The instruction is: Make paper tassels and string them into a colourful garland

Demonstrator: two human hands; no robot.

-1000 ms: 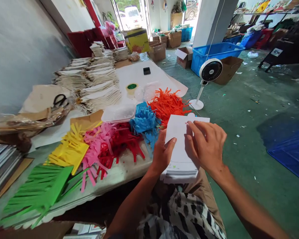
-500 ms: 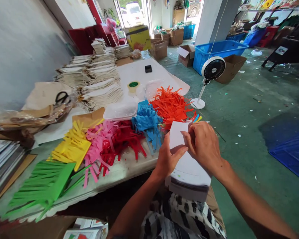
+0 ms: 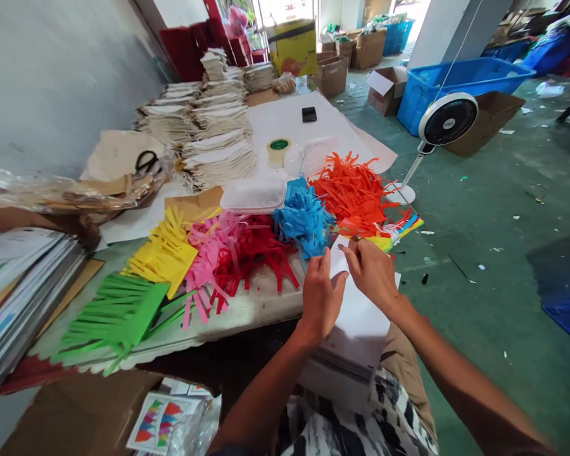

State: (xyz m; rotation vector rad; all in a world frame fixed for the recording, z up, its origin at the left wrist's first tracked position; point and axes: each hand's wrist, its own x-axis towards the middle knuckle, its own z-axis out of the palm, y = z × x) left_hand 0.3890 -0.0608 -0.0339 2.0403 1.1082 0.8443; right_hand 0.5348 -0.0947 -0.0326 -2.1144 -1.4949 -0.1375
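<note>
A stack of white paper sheets (image 3: pixel 354 320) rests on my lap, its near edge showing several layers. My left hand (image 3: pixel 321 294) grips the left side of the upper white paper, thumb pointing across it. On the far right side, my right hand (image 3: pixel 373 269) pinches that paper near its top, the fingertips partly hidden. Just beyond my hands, a pile of orange tassels (image 3: pixel 354 196) lies at the table corner, with blue tassels (image 3: pixel 301 215) beside it. Dark red tassels (image 3: pixel 254 253), pink tassels (image 3: pixel 213 244), yellow tassels (image 3: pixel 161 250) and green tassels (image 3: pixel 116 310) run leftward along the table edge.
On the table (image 3: pixel 275 310) are a clear plastic lid (image 3: pixel 254 194), a tape roll (image 3: pixel 278 151), a black phone-like object (image 3: pixel 308 114), scissors (image 3: pixel 147 162) and stacked off-white bundles (image 3: pixel 223 133). A white fan (image 3: pixel 449 120) stands at right, before a blue crate (image 3: pixel 422 95).
The view has turned left and down, so the table things sit further right. Both hands stay on the white paper, and the right hand has lowered its wrist and stretched its fingers toward the paper's top.
</note>
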